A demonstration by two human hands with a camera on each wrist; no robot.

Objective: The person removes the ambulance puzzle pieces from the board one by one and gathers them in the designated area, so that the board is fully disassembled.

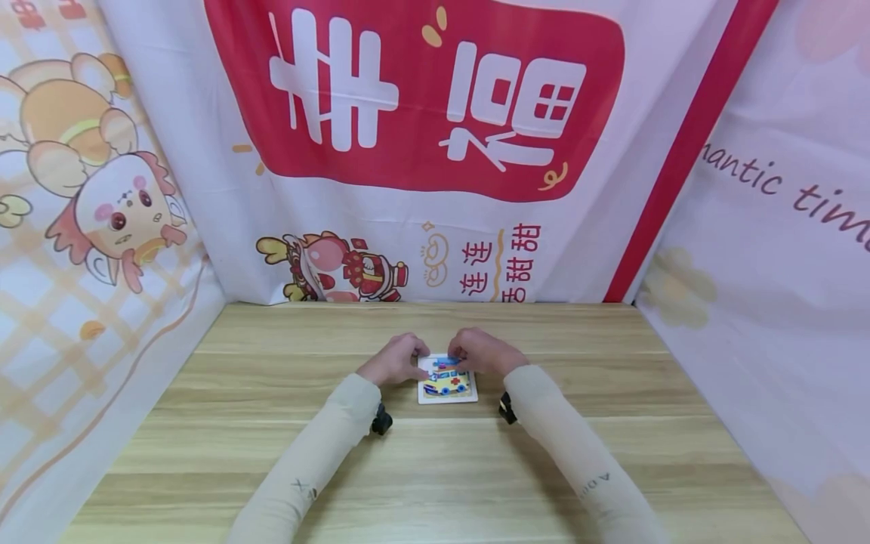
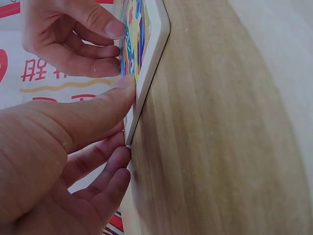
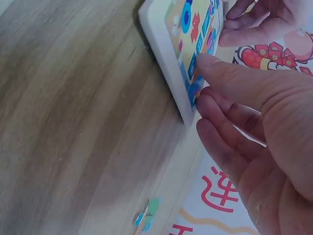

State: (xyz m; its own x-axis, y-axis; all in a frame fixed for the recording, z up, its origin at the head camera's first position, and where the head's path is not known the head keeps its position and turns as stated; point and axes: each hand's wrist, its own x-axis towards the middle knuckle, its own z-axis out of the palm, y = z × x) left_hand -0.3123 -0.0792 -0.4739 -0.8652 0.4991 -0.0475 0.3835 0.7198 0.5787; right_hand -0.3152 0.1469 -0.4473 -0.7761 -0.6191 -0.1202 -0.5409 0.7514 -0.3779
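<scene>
A small white-framed puzzle board [image 1: 448,399] lies flat on the table, its picture a yellow ambulance with blue wheels and a red cross. My left hand [image 1: 397,360] grips its left side, the thumb [image 2: 110,105] on the top face and the fingers curled at the far edge. At the upper right, my right hand [image 1: 484,351] pinches a blue puzzle piece [image 1: 445,363] between thumb and bent fingers. The right thumb [image 3: 220,71] rests on the picture in the right wrist view. A white patch shows at the board's upper left.
In the right wrist view a loose green and blue puzzle piece [image 3: 146,215] lies on the wooden table [image 1: 435,476], beyond the board. Printed cloths hang at the back [image 1: 421,166], left [image 1: 88,317] and right [image 1: 761,317] of the table.
</scene>
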